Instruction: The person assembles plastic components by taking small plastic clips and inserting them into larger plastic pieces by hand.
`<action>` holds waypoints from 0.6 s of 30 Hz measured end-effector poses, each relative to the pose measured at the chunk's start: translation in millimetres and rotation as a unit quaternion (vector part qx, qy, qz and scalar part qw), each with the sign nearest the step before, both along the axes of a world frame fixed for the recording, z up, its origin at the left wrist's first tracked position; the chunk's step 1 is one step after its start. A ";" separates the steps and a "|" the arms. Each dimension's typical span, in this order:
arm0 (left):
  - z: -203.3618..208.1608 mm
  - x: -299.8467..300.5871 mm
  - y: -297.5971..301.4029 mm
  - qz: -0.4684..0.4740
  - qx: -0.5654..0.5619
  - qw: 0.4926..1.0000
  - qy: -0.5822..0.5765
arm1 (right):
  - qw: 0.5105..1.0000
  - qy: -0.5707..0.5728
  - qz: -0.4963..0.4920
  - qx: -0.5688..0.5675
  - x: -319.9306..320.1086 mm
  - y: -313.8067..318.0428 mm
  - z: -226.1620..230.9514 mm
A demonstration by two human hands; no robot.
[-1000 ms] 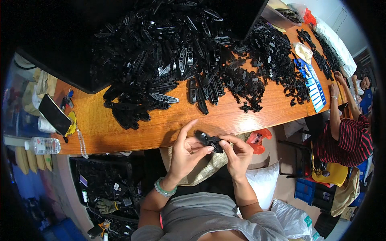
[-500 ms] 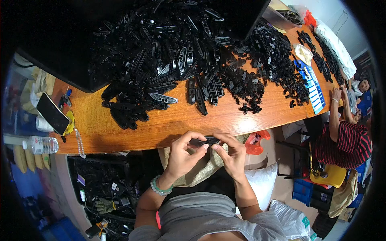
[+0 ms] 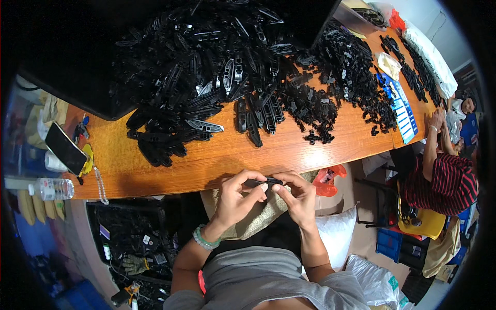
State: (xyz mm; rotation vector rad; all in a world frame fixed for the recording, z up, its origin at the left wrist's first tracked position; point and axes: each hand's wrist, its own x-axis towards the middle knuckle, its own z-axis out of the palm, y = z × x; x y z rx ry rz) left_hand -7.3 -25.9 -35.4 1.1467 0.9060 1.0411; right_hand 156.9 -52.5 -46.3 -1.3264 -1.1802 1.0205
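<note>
Between my two hands, at the table's front edge, is a small dark plastic part. My left hand pinches its left end between thumb and fingers; a bead bracelet circles that wrist. The right end is pinched by my right hand, thumb below and fingers above. My fingers hide much of the part. Beyond them on the wooden table lie a large heap of long black plastic pieces and, to its right, a spread of small black plastic pieces.
At the left are a phone, a clear bottle and a bin of black parts. A woven sack hangs by my lap, with a red bag beyond. Another person in a striped shirt works at the right.
My hands stay in nearly the same place, still holding the part, which is turned slightly. The table and its heaps have shifted a little leftward in view.
</note>
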 end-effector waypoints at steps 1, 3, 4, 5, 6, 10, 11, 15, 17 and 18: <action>1.2 -2.3 1.8 -0.029 -0.019 0.999 -0.005 | 0.999 0.002 0.030 -0.021 5.0 -0.7 2.2; 5.5 -9.0 9.1 -0.062 -0.035 0.997 -0.011 | 0.998 0.003 0.057 -0.040 13.1 -0.7 6.2; 10.6 -14.4 13.7 -0.072 0.076 0.990 0.095 | 0.993 -0.033 0.102 -0.051 16.4 -1.5 9.4; 12.8 -17.4 18.6 -0.080 0.185 0.960 0.197 | 0.985 -0.071 0.145 -0.063 19.7 -3.3 12.4; 15.5 -17.2 26.5 -0.058 0.231 0.952 0.194 | 0.975 -0.137 0.158 -0.074 18.6 -4.9 15.1; 24.2 1.8 55.8 0.029 0.287 0.918 0.271 | 0.984 -0.155 0.088 0.021 20.3 0.5 11.5; 22.8 9.3 65.1 0.067 0.274 0.886 0.368 | 0.972 -0.211 0.038 0.097 28.2 6.8 3.9; 12.8 22.3 79.4 0.141 0.247 0.797 0.532 | 0.879 -0.414 -0.177 0.156 47.0 51.9 16.2; 10.0 20.6 76.6 0.149 0.256 0.797 0.526 | 0.868 -0.444 -0.144 0.170 56.6 62.3 13.2; 9.1 18.1 73.9 0.145 0.247 0.805 0.519 | 0.867 -0.443 -0.147 0.171 56.5 63.0 10.1</action>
